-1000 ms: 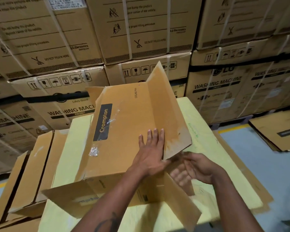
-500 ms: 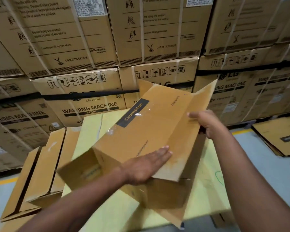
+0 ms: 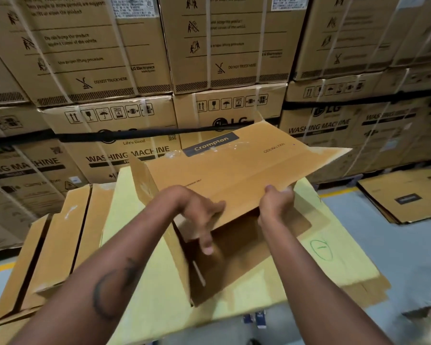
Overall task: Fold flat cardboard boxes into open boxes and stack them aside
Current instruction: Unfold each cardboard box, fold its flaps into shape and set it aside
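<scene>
Warehouse wall of strapped washing-machine cartons behind, yellow sheet on the work surface, Crompton box half-opened above it, right hand pinching its near flap edge, left hand fingers loosely extended into the opening, folded boxes stacked left, flat boxes far right.

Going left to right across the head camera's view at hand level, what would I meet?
Folded boxes standing aside → left hand → right hand → green scribble on the yellow sheet → flat cartons on the floor.
</scene>
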`<state>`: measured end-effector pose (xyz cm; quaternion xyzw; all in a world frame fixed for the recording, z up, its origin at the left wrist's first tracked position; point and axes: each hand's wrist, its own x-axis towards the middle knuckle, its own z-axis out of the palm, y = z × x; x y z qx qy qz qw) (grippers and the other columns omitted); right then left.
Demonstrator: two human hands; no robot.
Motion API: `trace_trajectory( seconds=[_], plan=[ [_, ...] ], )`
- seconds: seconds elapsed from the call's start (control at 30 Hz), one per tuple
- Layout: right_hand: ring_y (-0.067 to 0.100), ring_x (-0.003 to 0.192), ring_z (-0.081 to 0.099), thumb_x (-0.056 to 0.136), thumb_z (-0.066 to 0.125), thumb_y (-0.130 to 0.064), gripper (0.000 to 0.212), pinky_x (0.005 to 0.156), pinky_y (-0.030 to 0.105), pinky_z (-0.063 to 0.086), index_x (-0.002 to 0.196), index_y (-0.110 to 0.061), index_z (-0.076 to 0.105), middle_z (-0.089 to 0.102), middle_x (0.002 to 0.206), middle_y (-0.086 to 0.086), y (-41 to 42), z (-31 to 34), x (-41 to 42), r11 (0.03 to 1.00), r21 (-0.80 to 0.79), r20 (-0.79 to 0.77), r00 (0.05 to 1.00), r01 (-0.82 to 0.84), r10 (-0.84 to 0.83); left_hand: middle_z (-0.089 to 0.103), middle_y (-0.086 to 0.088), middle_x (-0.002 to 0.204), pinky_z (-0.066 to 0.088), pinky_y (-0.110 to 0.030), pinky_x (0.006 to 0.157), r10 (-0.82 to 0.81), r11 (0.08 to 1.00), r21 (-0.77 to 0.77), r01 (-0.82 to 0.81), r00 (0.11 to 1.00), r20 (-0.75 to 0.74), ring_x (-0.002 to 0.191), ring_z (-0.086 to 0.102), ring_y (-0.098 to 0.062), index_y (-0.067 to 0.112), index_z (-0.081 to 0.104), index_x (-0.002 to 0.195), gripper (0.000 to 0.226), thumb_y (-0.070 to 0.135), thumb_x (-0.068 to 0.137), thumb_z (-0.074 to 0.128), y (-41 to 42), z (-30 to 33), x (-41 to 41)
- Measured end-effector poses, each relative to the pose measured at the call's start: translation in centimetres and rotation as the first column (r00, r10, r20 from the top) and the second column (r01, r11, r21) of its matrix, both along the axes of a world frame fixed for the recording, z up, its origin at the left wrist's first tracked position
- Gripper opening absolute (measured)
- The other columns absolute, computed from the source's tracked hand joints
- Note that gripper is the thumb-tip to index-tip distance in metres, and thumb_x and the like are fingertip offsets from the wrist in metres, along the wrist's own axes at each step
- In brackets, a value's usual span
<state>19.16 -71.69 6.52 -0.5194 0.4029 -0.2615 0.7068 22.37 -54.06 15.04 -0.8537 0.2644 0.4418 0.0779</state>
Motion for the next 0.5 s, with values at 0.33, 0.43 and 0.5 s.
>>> trace_trajectory(
  seconds=[0.33, 0.43, 0.5],
  plan=[
    [0.03, 0.068, 0.059, 0.098, 0.065, -0.037, 0.03, 0.058, 0.033, 0.034, 0.073, -0.019, 0.061, 0.055, 0.063, -0.006, -5.2, 1.3, -5.1, 0.531, -0.806, -0.305, 0.952, -0.262, 0.007, 0.068, -0.014, 0.134, 0.062, -0.046, 0.079, 0.042, 0.794, -0.336, 0.507, 0.505, 0.862, 0.104, 0.073, -0.035, 0.011, 0.059, 0.139, 0.057, 0.007, 0.086, 0.036, -1.3, -7.3, -1.9],
    [0.032, 0.112, 0.055, 0.067, 0.087, -0.058, 0.058, 0.082, 0.04, 0.047, 0.111, -0.025, 0.067, 0.061, 0.109, 0.003, -10.6, 2.9, -5.1, 0.126, -0.876, -0.437, 0.876, -0.466, 0.204, 0.072, -0.003, 0.129, 0.062, -0.041, 0.086, -0.019, 0.796, -0.272, 0.541, 0.471, 0.882, 0.104, 0.074, -0.028, 0.022, 0.066, 0.137, 0.068, -0.004, 0.075, 0.069, 3.7, -6.6, 2.6],
    [0.025, 0.143, 0.035, 0.049, 0.082, -0.078, 0.111, 0.112, 0.049, 0.039, 0.147, -0.038, 0.048, 0.041, 0.154, -0.004, -11.8, 4.9, -3.7, -0.074, -0.585, -0.773, 0.528, -0.807, 0.352, 0.075, 0.002, 0.123, 0.055, -0.042, 0.093, 0.075, 0.85, -0.309, 0.426, 0.484, 0.872, 0.106, 0.071, -0.028, 0.032, 0.068, 0.132, 0.07, -0.003, 0.073, 0.08, 5.7, -5.7, 5.0]
  ],
)
